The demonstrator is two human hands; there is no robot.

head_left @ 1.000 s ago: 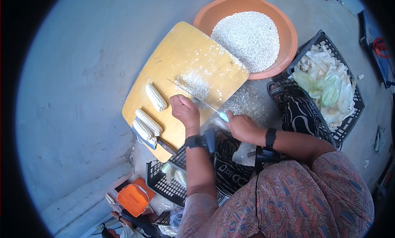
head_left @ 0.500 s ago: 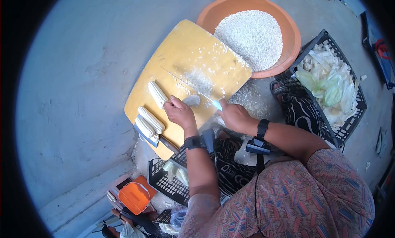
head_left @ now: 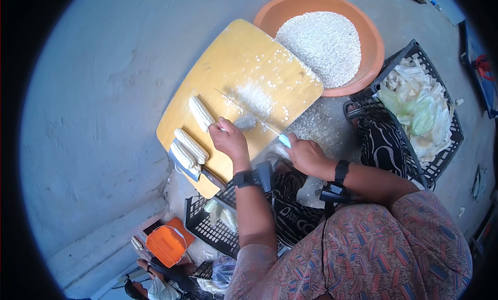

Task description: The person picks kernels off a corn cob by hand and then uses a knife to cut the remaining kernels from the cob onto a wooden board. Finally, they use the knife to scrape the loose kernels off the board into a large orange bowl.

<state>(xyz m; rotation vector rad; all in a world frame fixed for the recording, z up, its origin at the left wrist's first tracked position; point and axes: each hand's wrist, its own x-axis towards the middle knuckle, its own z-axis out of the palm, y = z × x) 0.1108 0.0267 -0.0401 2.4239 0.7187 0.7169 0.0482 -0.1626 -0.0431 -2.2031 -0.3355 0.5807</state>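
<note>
My right hand (head_left: pixel 310 156) is closed round the light-blue handle of a knife (head_left: pixel 285 140). Its long thin blade points up and left across the yellow board (head_left: pixel 218 56), over a patch of white kernels (head_left: pixel 254 99). My left hand (head_left: pixel 230 142) is closed above the board, left of the blade; what its fingers hold is hidden. A white corn cob (head_left: pixel 201 113) ends right beside these fingers. A pale grey-white piece (head_left: pixel 245 122) lies between the hand and the blade. Lower left on the board, two more white cobs (head_left: pixel 191 145) rest by a cleaver (head_left: pixel 212 179).
An orange basin (head_left: pixel 371 51) of white kernels stands beyond the board. At right is a black crate (head_left: pixel 450 144) of husks; another black crate (head_left: pixel 199 222) sits below the board. An orange bucket (head_left: pixel 165 245) and another person (head_left: pixel 158 287) are at lower left.
The whole view has shifted slightly. My right hand and the knife have moved a little right and down relative to the board. My left hand stays closed beside the cob.
</note>
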